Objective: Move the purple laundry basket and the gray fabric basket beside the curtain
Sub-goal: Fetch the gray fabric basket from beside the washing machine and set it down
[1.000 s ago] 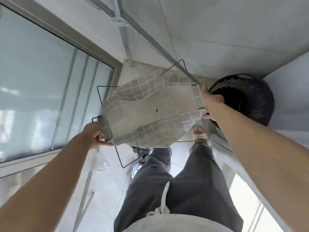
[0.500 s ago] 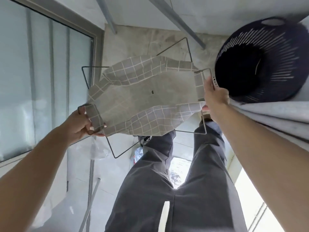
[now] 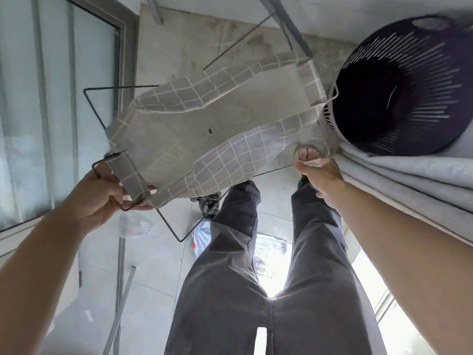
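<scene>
The gray fabric basket (image 3: 204, 129), checked cloth on a thin wire frame, hangs tilted over the floor in front of me. My left hand (image 3: 102, 196) grips its left wire handle and fabric loop. My right hand (image 3: 322, 178) is off the right handle, lower down against the curtain (image 3: 409, 185), thumb apart from loosely curled fingers. A frame wire runs up to the thumb; contact is unclear. The dark purple slotted laundry basket (image 3: 399, 93) sits at the upper right, touching the curtain folds, its rim close to the gray basket's free handle.
A glass sliding door (image 3: 51, 111) runs along the left. Metal poles (image 3: 120, 290) lie on the tiled floor by a crumpled clear plastic bag (image 3: 135, 224). A white packet (image 3: 197, 242) lies under the basket frame. My legs in grey trousers (image 3: 230, 278) fill the lower middle.
My right hand let go of the gray basket's right handle and dropped toward the curtain. The gray basket moved closer to the purple one. My left hand kept its grip.
</scene>
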Demonstrator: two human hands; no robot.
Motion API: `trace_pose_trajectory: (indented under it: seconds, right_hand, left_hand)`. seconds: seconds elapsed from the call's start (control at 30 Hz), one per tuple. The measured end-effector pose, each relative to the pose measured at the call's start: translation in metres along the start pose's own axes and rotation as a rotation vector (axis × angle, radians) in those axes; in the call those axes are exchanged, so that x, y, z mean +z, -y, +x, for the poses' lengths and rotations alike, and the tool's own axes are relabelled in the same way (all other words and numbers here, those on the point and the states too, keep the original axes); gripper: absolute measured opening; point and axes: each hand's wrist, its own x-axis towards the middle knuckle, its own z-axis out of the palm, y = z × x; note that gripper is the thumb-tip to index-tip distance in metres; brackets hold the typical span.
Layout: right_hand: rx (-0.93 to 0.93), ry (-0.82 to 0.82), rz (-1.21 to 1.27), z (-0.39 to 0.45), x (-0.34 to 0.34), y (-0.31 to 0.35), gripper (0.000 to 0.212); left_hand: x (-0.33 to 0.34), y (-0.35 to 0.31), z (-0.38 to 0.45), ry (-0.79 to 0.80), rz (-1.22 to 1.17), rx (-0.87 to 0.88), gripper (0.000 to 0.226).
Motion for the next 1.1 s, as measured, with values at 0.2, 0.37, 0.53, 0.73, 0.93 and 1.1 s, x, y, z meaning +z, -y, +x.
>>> trace_pose_trajectory:
  seconds: [0.2,0.37,0.53,0.73,0.93,1.1]
  right_hand:
    - [0.081,0.195,0.131,-0.005,0.049,0.043,0.088]
    - [-0.017,0.294,0.192,-0.010,0.089,0.105,0.083]
    - [-0.064,0.331,0.146,-0.010,0.125,0.151,0.082]
    - [-0.049,0.239,0.092,0.002,0.151,0.169,0.096]
    - [-0.036,0.257,0.030,0.007,0.173,0.179,0.096]
    - [-0.087,0.213,0.035,0.014,0.192,0.197,0.098]
  left_hand:
    - [-0.035,0.023,-0.005,0.042,-0.158,0.022,0.078]
    - [-0.042,0.045,0.012,0.050,-0.335,0.036,0.088]
    - [-0.054,0.068,0.029,0.086,-0.514,0.030,0.095]
    - [-0.073,0.072,0.046,0.191,-0.561,0.037,0.105]
    - [-0.101,0.097,0.063,0.572,-0.932,0.095,0.109]
    - [-0.113,0.109,0.057,0.680,-1.020,0.106,0.110]
